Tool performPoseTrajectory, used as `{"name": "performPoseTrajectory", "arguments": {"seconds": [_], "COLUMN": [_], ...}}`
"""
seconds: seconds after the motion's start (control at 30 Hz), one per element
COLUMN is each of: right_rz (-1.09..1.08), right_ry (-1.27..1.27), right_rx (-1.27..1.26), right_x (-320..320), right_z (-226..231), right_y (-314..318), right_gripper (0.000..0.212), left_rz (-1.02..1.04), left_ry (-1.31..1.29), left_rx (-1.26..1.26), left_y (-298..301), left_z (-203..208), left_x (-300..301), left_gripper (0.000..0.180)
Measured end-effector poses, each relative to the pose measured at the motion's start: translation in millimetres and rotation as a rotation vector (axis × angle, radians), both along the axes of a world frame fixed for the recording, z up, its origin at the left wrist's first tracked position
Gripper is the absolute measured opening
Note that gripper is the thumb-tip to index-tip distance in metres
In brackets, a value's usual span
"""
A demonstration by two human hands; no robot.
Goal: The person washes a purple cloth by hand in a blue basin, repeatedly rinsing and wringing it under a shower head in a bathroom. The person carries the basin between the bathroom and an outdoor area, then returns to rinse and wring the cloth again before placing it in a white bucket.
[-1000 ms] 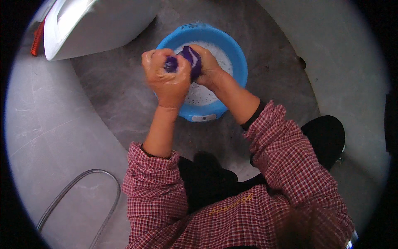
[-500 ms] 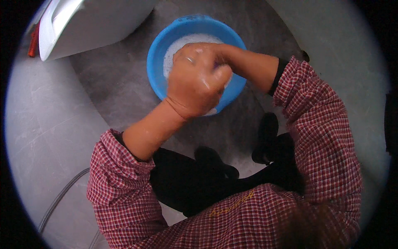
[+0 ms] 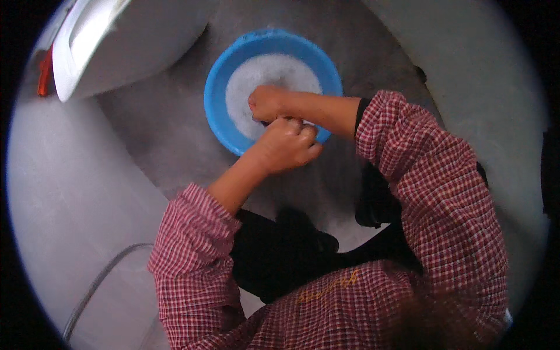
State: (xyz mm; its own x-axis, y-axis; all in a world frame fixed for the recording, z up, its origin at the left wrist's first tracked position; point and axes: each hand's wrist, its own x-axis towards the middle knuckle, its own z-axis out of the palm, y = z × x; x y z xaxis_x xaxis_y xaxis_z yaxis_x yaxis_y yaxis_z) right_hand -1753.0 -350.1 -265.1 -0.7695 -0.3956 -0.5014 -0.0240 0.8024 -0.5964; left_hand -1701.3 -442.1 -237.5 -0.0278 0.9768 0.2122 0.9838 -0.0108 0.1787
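A round blue basin (image 3: 214, 105) holds water covered with white suds (image 3: 274, 65). My right hand (image 3: 268, 104) is closed over the suds, its forearm coming in from the right. Just below it, over the basin's near rim, my left hand (image 3: 286, 144) is also closed, with the fingers curled. The two fists are close together. A little of something dark shows between them, but the hands hide most of it, so its kind cannot be made out. Both checked sleeves are pushed up to the forearms.
At the upper left stands a white curved fixture (image 3: 140, 52) with a red-orange object (image 3: 44, 73) beside it. A grey hose (image 3: 96, 283) runs along the floor at lower left. My dark shoes (image 3: 373, 201) are just this side of the basin. Pale walls rise on both sides.
Both hands have come lower and nearer to me. The left fist, which was overlapping the right, now sits below it, and more of the suds shows.
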Motion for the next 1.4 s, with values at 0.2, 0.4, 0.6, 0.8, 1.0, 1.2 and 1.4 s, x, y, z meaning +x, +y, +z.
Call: {"name": "performPoseTrajectory", "arguments": {"seconds": [0.2,0.4,0.6,0.8,1.0,1.2,1.4], "right_rz": [-0.611,-0.926,-1.048,-1.292,-1.352,-1.677,-1.797], "right_ry": [-0.639,-0.675,-0.838,-0.521,-0.307,0.120,0.171], "right_rx": [-0.428,-0.162,-0.665,-0.624,-0.652,-0.455,-0.231], "right_x": [-2,38,92,92,106,134,148], "right_z": [-24,-35,-62,-64,-63,-66,-52], "right_y": [80,150,108,95,121,142,160], "right_gripper": [0.048,0.060,0.069,0.072,0.070,0.058,0.061], "left_rz": [0.809,0.957,1.129,1.224,1.247,1.167,0.944], "left_ry": [-0.872,-2.329,-2.244,-2.236,-2.115,-2.331,-2.205], "left_rx": [0.530,0.649,0.394,0.208,-0.015,-0.118,-0.112], "left_y": [-55,-163,-205,-184,-137,-91,-31], "left_z": [-7,-68,-90,-77,-65,-60,-5], "left_x": [-63,-147,-150,-154,-144,-156,-176], "left_gripper": [0.043,0.045,0.040,0.034,0.031,0.038,0.032]}}
